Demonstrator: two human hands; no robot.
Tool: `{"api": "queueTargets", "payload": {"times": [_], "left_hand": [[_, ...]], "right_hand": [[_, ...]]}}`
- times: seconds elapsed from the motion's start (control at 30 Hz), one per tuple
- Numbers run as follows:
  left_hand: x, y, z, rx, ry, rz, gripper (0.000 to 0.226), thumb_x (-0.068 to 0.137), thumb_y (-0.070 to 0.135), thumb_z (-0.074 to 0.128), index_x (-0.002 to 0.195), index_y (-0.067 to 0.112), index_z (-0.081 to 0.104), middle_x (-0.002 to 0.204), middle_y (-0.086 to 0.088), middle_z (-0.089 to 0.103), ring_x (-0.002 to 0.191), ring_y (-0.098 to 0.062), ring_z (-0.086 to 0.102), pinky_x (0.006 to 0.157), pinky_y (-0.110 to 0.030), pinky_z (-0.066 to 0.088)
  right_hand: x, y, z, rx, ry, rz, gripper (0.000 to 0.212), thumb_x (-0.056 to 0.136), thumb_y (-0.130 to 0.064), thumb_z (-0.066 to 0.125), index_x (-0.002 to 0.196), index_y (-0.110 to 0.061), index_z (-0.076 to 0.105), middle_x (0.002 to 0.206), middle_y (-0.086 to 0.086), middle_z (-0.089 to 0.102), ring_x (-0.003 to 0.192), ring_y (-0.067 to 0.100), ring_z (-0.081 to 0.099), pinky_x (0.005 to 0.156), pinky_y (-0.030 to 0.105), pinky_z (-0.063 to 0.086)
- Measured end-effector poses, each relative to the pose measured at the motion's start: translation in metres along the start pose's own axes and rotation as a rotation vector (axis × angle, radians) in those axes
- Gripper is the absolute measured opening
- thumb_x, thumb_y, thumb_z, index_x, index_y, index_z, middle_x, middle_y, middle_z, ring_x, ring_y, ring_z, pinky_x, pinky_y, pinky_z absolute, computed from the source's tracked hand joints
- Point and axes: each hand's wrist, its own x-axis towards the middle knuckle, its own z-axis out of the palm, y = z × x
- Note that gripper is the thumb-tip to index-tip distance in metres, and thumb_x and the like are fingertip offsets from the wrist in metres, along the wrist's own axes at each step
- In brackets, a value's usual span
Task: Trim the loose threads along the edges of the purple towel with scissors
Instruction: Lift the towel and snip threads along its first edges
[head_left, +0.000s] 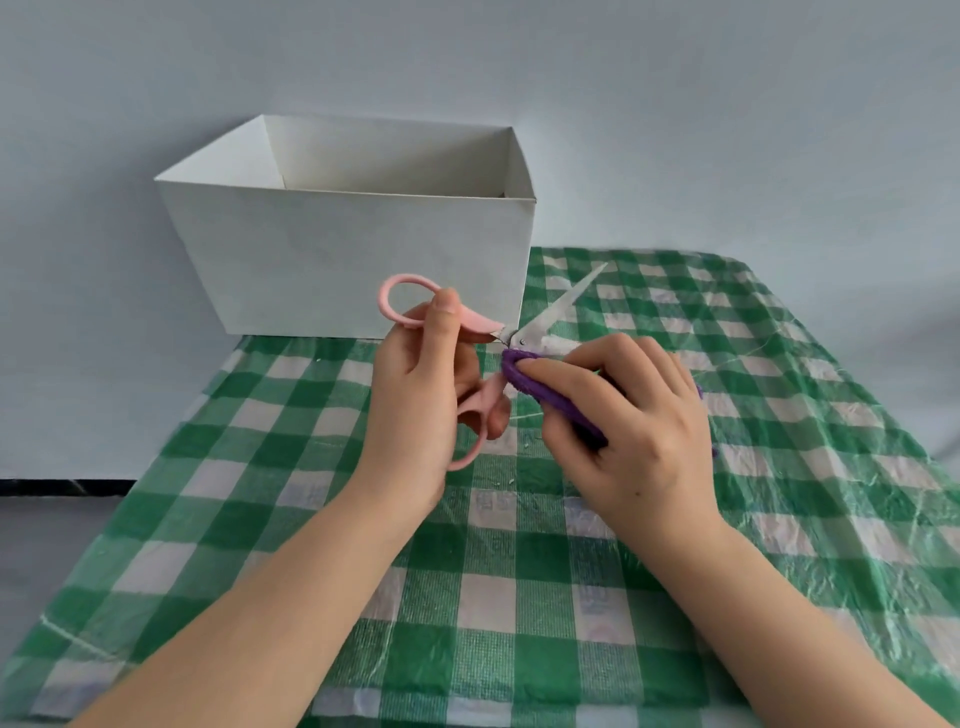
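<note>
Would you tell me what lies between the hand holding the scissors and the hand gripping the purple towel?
In the head view, only the scissors' pivot and lower pink handle sit between the left hand and the right hand gripping the purple towel; below that, checked tablecloth.

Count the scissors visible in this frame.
1. The pink-handled scissors are gripped by the left hand, blades open by the purple towel that the right hand holds. The white box interior is partly hidden.

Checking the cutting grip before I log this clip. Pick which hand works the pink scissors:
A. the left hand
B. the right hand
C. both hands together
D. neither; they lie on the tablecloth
A: the left hand grips the pink scissors by the handles, while the right hand pinches the purple towel.
</note>
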Motion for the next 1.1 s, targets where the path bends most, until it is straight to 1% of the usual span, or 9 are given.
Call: {"api": "queueTargets", "payload": {"times": [0.1,0.17,0.23,0.37,0.47,0.6,0.83,0.93,1.1], "left_hand": [[0.002,0.001,-0.001,-0.028,0.036,-0.008,0.037,0.102,0.032,0.038,0.076,0.009,0.05,0.048,0.003,0.024,0.031,-0.016,0.036,0.04,-0.025,0.038],[0.001,0.0,0.001,0.015,0.038,-0.004,0.037,0.101,0.033,0.039,0.072,0.011,0.049,0.048,0.002,0.025,0.032,-0.017,0.036,0.04,-0.026,0.04],[0.0,-0.002,0.003,0.051,0.041,-0.001,0.039,0.101,0.034,0.04,0.07,0.011,0.045,0.048,0.002,0.025,0.032,-0.017,0.035,0.04,-0.027,0.041],[0.0,-0.003,0.003,0.086,0.065,0.002,0.04,0.1,0.035,0.04,0.071,0.007,0.043,0.048,0.001,0.026,0.032,-0.018,0.035,0.039,-0.026,0.041],[0.0,-0.003,0.002,0.075,0.055,-0.013,0.04,0.1,0.035,0.04,0.069,0.011,0.044,0.047,0.002,0.026,0.034,-0.019,0.034,0.039,-0.027,0.04],[0.001,-0.002,0.0,0.073,0.039,-0.04,0.039,0.101,0.034,0.04,0.069,0.011,0.046,0.046,0.004,0.026,0.033,-0.017,0.033,0.039,-0.027,0.039],[0.002,-0.003,0.0,0.153,0.076,-0.08,0.038,0.101,0.034,0.04,0.072,0.011,0.049,0.042,0.008,0.03,0.032,-0.013,0.035,0.038,-0.024,0.04],[0.001,-0.004,0.0,0.14,0.079,-0.104,0.038,0.101,0.034,0.04,0.074,0.009,0.05,0.044,0.007,0.029,0.032,-0.014,0.035,0.038,-0.024,0.04],[-0.001,-0.004,0.0,0.135,0.084,-0.124,0.039,0.101,0.035,0.04,0.074,0.008,0.05,0.044,0.006,0.029,0.032,-0.015,0.035,0.036,-0.025,0.039]], "right_hand": [[-0.003,0.004,-0.004,-0.025,0.043,0.014,0.018,0.087,-0.009,0.06,0.098,-0.009,0.075,0.083,0.005,0.062,0.07,0.023,0.053,0.061,0.041,0.043],[-0.003,0.003,-0.007,-0.049,0.08,-0.006,0.019,0.088,-0.007,0.061,0.1,-0.008,0.075,0.083,0.007,0.064,0.068,0.025,0.054,0.06,0.04,0.042],[-0.001,0.002,-0.007,-0.116,0.093,-0.035,0.02,0.092,-0.009,0.058,0.103,-0.009,0.075,0.085,0.008,0.065,0.068,0.026,0.053,0.06,0.039,0.04],[0.001,-0.001,-0.004,-0.271,0.057,-0.106,0.021,0.099,-0.016,0.055,0.105,-0.012,0.075,0.086,0.005,0.066,0.067,0.026,0.053,0.061,0.037,0.036],[0.0,-0.003,-0.003,-0.371,0.041,-0.155,0.016,0.096,-0.014,0.062,0.106,-0.014,0.074,0.085,0.003,0.067,0.066,0.024,0.053,0.061,0.036,0.036],[-0.002,-0.007,-0.002,-0.465,0.026,-0.141,0.02,0.097,-0.009,0.057,0.108,-0.013,0.073,0.084,0.003,0.065,0.066,0.025,0.051,0.059,0.036,0.034],[-0.001,-0.012,0.002,-0.487,0.001,-0.108,0.021,0.099,-0.01,0.053,0.105,-0.012,0.072,0.083,0.003,0.063,0.066,0.025,0.049,0.059,0.037,0.036],[-0.001,-0.009,0.001,-0.481,-0.001,-0.125,0.02,0.098,-0.01,0.053,0.104,-0.013,0.072,0.083,0.003,0.062,0.066,0.024,0.048,0.059,0.036,0.034],[-0.002,-0.006,0.0,-0.432,-0.007,-0.151,0.017,0.097,-0.011,0.056,0.101,-0.013,0.072,0.083,0.003,0.063,0.066,0.024,0.048,0.058,0.038,0.037]]}}
